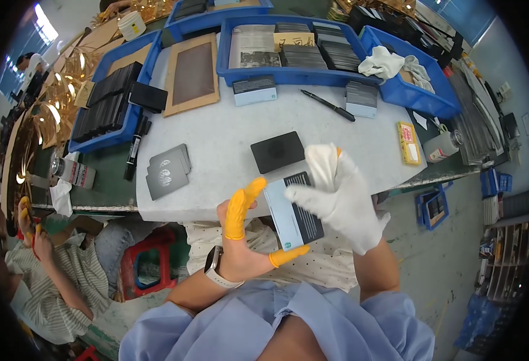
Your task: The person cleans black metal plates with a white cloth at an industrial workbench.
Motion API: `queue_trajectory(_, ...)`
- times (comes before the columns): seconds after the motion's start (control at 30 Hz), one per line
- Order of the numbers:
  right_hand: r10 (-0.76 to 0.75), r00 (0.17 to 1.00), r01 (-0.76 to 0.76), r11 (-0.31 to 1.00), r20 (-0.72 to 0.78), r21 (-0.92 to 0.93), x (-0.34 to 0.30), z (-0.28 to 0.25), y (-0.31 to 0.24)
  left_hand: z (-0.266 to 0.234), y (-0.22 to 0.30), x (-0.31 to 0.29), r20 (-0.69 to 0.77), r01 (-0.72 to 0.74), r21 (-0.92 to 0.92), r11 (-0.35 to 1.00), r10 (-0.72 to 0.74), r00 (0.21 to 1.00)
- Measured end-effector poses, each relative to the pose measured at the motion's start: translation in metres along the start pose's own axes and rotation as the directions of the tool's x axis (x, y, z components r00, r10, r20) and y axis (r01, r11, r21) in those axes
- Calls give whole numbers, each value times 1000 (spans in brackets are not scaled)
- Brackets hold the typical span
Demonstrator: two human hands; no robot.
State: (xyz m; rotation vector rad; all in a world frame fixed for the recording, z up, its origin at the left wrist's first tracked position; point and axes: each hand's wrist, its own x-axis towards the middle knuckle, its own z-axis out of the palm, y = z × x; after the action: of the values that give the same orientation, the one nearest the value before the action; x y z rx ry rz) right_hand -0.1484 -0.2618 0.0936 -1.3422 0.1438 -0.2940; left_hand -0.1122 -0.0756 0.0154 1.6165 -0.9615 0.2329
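Note:
Yellow finger cots cover some fingertips of my left hand (240, 246), which grips a flat card (284, 219), light blue on one side and black with pale printed lines on the other. The card is tilted above my lap at the table's near edge. My right hand (351, 201) wears a white glove; its thumb reaches over the card's upper part, apart from the raised fingers, with nothing visible between them. Whether the thumb touches the card I cannot tell. Just beyond lies a black rectangular block (278, 152). Left of it, several grey cards (167, 171) lie fanned out.
Blue trays (294, 75) of dark cards line the table's far side, with another tray (75, 145) at left. Two card stacks (254, 91), a black pen (327, 105) and a yellow box (409, 143) lie nearer. White cloths (382, 63) drape a right tray. A co-worker (54, 271) sits at left by a red stool (150, 265).

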Motion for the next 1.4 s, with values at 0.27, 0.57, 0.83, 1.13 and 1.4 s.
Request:
queue_trajectory(0.27, 82, 987, -79, 997, -135, 27, -13, 1, -1, -2, 4, 15, 116, 84, 74, 994, -92, 989)
queue_trajectory(0.57, 77, 962, -69, 997, -260, 40, -33, 13, 23, 4, 13, 33, 168, 139, 158, 978, -166, 972)
queue_trajectory(0.83, 39, 995, -28, 994, -94, 110, -43, -45, 44, -22, -22, 17, 228, 100, 158, 982, -134, 964)
queue_trajectory(1.13, 183, 963, -171, 982, -198, 78, -31, -34, 54, -22, -48, -3, 90, 174, 202, 964, -195, 977)
queue_trajectory(1.4, 86, 948, -177, 942, -305, -285, -57, -75, 68, -26, -56, -1, 57, 169, 339, 925, -200, 978)
